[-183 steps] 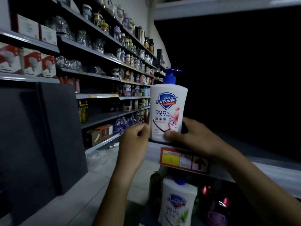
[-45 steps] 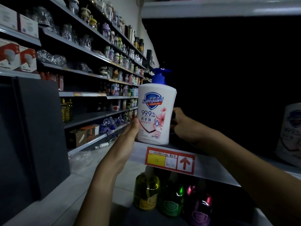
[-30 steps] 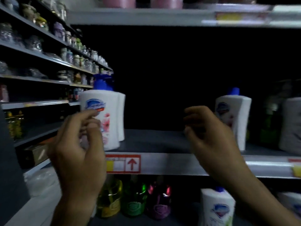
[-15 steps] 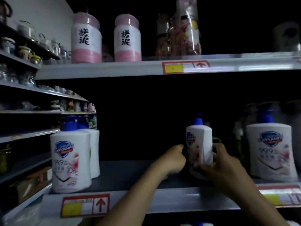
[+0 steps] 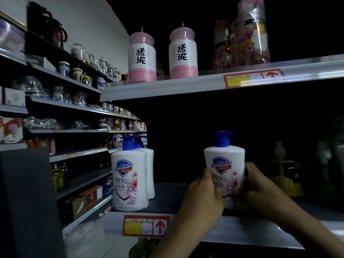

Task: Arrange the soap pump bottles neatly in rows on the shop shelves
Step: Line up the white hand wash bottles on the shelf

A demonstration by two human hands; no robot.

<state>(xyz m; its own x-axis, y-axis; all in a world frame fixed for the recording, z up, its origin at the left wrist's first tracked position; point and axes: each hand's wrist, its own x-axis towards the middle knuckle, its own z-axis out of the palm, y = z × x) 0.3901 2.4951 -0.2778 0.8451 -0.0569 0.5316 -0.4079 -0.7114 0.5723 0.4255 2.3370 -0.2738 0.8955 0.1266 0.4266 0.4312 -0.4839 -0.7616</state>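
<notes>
A white Safeguard soap pump bottle (image 5: 224, 164) with a blue pump stands upright at the front of the dark shelf (image 5: 242, 229), its label facing me. My left hand (image 5: 202, 200) grips its lower left side and my right hand (image 5: 260, 189) grips its lower right side. At the shelf's left end stands another white Safeguard bottle (image 5: 129, 175), with a second like bottle (image 5: 149, 172) right behind it. A gap of bare shelf lies between that pair and the held bottle.
Two pink jars (image 5: 142, 56) and clear floral bottles (image 5: 242, 36) stand on the upper shelf (image 5: 186, 84). Dim greenish bottles (image 5: 283, 175) sit to the right of the held bottle. Long shelves of glassware (image 5: 65, 94) run down the aisle on the left.
Both hands let go of the left-end bottle, reached right and took a bottle from deeper on the shelf. That bottle now sits nearer the front with its label turned toward me.
</notes>
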